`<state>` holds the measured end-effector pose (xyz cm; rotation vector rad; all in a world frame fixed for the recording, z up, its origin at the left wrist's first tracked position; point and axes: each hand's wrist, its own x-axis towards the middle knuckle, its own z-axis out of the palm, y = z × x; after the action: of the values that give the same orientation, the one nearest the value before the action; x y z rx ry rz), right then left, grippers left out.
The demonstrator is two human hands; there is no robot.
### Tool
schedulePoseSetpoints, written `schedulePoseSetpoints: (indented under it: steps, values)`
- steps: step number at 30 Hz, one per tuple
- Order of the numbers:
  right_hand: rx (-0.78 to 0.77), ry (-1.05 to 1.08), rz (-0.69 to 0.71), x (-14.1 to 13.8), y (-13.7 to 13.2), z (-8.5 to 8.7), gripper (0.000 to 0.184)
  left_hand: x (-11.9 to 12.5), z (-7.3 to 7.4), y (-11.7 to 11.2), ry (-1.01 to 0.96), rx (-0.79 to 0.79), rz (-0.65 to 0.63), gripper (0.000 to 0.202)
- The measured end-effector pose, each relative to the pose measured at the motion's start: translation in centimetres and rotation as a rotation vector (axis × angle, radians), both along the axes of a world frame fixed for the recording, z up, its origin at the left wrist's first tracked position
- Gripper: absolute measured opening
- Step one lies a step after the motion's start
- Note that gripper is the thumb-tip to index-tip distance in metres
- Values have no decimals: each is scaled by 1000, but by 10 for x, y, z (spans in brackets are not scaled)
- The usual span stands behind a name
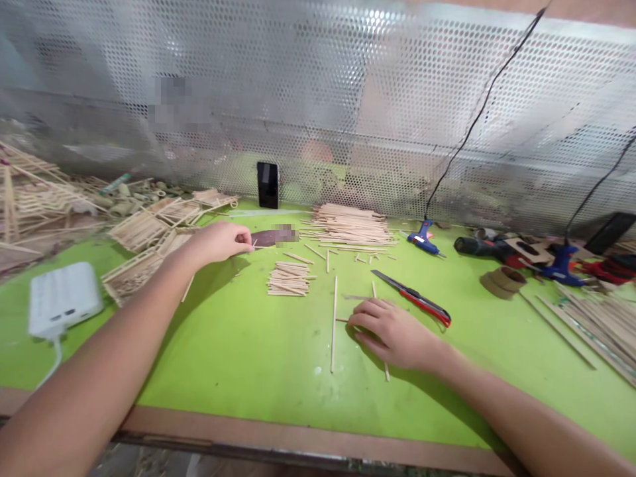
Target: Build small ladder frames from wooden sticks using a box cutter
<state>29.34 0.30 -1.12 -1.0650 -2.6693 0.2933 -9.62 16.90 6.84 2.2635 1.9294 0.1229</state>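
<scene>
The left hand point(218, 242) reaches forward over the green tabletop point(238, 358), its grip pinched shut on the near end of a dark reddish-brown flat piece point(265, 238) that lies just ahead of the fingertips; the far end of that piece is blurred. The right hand point(392, 331) rests palm down nearer the front edge, fingers curled loosely and pressing on a thin wooden stick point(379, 331) that runs under it, with a short crosswise stick at its fingertips; whether its grip closes around anything I cannot tell. Just to its left lies a long upright stick point(334, 324), apart from the hand. Between the two hands sits a small stack of short sticks point(289, 278). Beyond the right hand lies a red-and-black utility knife point(415, 299), and further back a larger pile of sticks point(350, 225), a blue glue gun point(423, 240) and a black phone point(267, 185) leaning against the perforated metal wall point(348, 99). A white power bank point(62, 298) sits at the far left.
</scene>
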Motion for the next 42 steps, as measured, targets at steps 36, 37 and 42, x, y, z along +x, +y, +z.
schedulePoseSetpoints:
  steps: [36,37,42]
  values:
    - [-115,-158,-513,-86,176,16,26,51,-82,1,-265,122,-489,50]
    - [-120,-149,-488,-88,178,16,26,51,-83,1,-289,114,-490,49]
    - [-168,-83,-379,-101,187,14,22,51,-79,0,-439,95,-461,41]
